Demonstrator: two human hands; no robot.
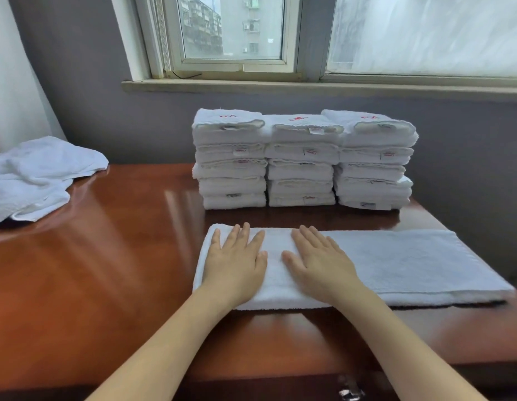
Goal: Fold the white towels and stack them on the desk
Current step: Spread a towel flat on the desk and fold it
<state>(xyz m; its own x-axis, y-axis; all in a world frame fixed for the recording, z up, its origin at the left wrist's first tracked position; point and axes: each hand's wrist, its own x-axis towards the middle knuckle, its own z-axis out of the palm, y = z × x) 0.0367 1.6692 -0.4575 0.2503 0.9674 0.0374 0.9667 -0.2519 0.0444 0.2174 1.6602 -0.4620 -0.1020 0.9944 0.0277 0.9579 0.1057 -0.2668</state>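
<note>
**Left hand and right hand flat on towel**

Left hand palm-down on towel's left end, fingers straight and slightly fanned, thumb out to the right. Just beside it, right hand palm-down on same towel, fingers straight and close together, thumb out to the left. Thumbs near, not touching. Nothing gripped or pinched by either. Bare forearms reaching in from bottom edge.

Towel white, laid out as a long strip across right half of desk, near its front edge. Left part under the hands thicker, looks doubled over. Right part flatter, running toward desk's right edge.

Behind towel and apart from it, three stacks of folded white towels side by side against the wall: left stack, middle stack, right stack. Touching one another, about equal height. Red stitching on top towels, small labels on front folds, text too small to read.

Loose pile of unfolded white towels at desk's far left, cut off by frame edge, well apart from the hands.

Desk glossy reddish-brown wood. Window above the stacks, apartment blocks outside. Pale curtain at far left. Blurred metal fitting at bottom edge, on desk front.
</note>
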